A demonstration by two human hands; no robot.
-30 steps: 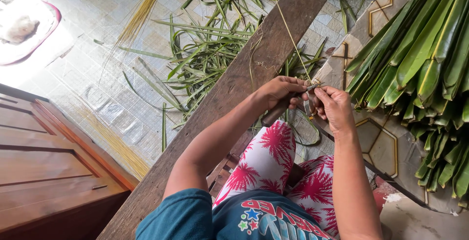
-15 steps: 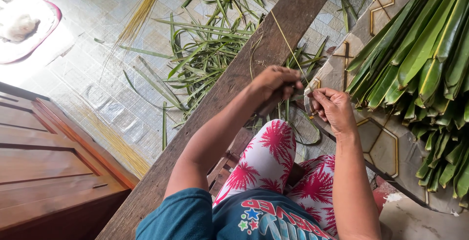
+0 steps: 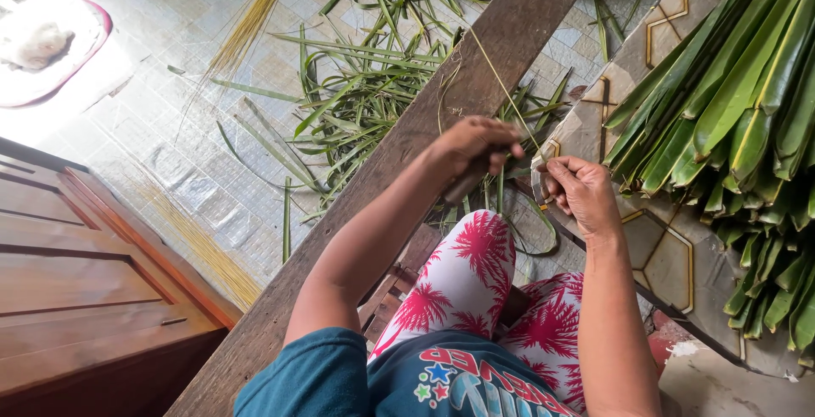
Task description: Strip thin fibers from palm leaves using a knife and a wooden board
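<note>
Gripping a knife handle (image 3: 466, 186), the left hand (image 3: 475, 147) is closed tight around it near the frame's centre. Just to its right, the right hand (image 3: 580, 188) is pinched shut on the lower end of a thin pale leaf rib (image 3: 503, 86), which runs up and left across the dark wooden plank (image 3: 407, 154). The rib looks light, springy and easy to snap, so a hold close to the blade seems safest. Stripped green leaf strips (image 3: 356, 94) litter the tiled floor (image 3: 153, 128); broad green leaves (image 3: 739, 86) are stacked at the right.
</note>
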